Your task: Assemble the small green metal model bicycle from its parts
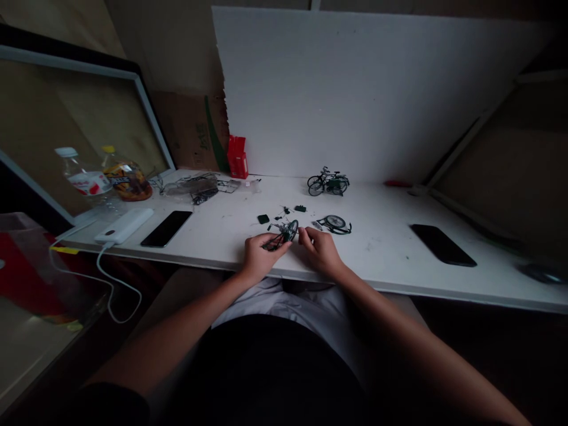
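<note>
My left hand [260,255] is closed around a partly built model bicycle [284,234], holding it above the front of the white desk. One wheel of it faces right. Close by that wheel, my right hand [320,248] has its thumb and index finger pinched together; anything between them is too small to make out. Beyond the hands lie a dark green flat piece [263,219], a small dark box-like part [300,208] and tiny loose bits [285,210]. A loose wheel with a curved frame part [335,223] rests to the right.
Assembled model bicycles [328,181] stand at the back. Black phones lie left [167,228] and right [442,245]. A white power bank [125,226] with a cable, bottles [126,177], parts frames [199,188] and a red box [238,157] occupy the left side.
</note>
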Demonstrator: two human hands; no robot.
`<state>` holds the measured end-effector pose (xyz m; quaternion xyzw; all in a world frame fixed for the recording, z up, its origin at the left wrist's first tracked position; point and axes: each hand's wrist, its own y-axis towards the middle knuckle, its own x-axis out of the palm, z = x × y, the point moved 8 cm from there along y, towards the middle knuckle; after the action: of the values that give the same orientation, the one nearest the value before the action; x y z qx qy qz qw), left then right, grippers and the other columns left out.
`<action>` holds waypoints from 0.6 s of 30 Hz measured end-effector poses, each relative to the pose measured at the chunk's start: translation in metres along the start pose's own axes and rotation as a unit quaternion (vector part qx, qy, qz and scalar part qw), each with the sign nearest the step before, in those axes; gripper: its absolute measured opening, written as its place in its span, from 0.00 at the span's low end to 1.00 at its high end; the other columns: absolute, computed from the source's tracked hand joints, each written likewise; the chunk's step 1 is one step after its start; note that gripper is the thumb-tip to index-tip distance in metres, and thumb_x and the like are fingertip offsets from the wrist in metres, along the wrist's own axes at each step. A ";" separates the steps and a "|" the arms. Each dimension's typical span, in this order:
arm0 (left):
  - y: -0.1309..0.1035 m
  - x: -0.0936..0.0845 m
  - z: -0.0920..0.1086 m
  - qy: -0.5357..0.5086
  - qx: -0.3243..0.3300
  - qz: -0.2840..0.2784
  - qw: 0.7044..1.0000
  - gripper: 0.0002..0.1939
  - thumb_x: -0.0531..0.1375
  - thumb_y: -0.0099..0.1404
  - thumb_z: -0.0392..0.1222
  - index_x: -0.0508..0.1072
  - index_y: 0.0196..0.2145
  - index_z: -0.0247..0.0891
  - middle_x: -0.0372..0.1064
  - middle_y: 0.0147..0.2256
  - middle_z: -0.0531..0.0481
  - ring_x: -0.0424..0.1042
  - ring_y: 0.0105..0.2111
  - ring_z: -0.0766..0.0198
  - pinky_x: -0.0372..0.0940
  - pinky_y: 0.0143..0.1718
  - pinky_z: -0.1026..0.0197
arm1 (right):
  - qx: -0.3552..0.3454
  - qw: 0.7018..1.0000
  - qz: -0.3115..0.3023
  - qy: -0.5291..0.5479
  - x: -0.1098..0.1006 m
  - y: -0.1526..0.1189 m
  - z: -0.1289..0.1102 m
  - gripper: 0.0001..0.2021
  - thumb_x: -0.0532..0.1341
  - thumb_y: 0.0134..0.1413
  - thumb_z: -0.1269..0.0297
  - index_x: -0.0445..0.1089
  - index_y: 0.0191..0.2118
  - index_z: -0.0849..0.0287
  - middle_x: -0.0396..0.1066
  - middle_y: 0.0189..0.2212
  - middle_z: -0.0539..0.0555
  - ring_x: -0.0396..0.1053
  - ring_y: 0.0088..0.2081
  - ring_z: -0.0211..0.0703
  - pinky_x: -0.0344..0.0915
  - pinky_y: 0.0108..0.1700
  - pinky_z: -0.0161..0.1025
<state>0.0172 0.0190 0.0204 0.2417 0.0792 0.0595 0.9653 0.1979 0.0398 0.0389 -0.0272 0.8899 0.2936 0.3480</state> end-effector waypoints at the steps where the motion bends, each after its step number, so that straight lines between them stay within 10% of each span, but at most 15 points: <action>1: 0.000 -0.001 0.001 0.008 0.003 0.004 1.000 0.11 0.72 0.59 0.47 0.82 0.33 0.35 0.80 0.32 0.45 0.76 0.32 0.59 0.70 0.36 0.60 | 0.003 1.000 -0.001 0.004 0.000 0.000 0.000 0.28 0.47 0.76 0.45 0.69 0.28 0.56 0.70 0.22 0.52 0.63 0.25 0.42 0.56 0.32 0.41; 8: 0.001 -0.005 0.007 0.035 0.037 0.026 0.998 0.11 0.71 0.61 0.47 0.82 0.32 0.36 0.79 0.31 0.46 0.75 0.30 0.60 0.69 0.35 0.60 | -0.018 0.999 0.038 0.020 -0.008 -0.004 -0.013 0.18 0.57 0.71 0.46 0.73 0.40 0.55 0.76 0.32 0.54 0.69 0.30 0.44 0.62 0.34 0.40; 18: -0.002 -0.003 0.010 0.033 0.051 0.016 0.998 0.10 0.71 0.61 0.47 0.83 0.34 0.36 0.79 0.30 0.47 0.75 0.30 0.60 0.70 0.34 0.61 | -0.008 1.000 0.007 -0.011 -0.002 -0.004 -0.006 0.29 0.46 0.76 0.45 0.69 0.27 0.54 0.72 0.23 0.53 0.66 0.25 0.43 0.58 0.33 0.41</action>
<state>0.0158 0.0122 0.0285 0.2896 0.1106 0.0788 0.9475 0.1971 0.0328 0.0413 -0.0204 0.8841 0.3031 0.3550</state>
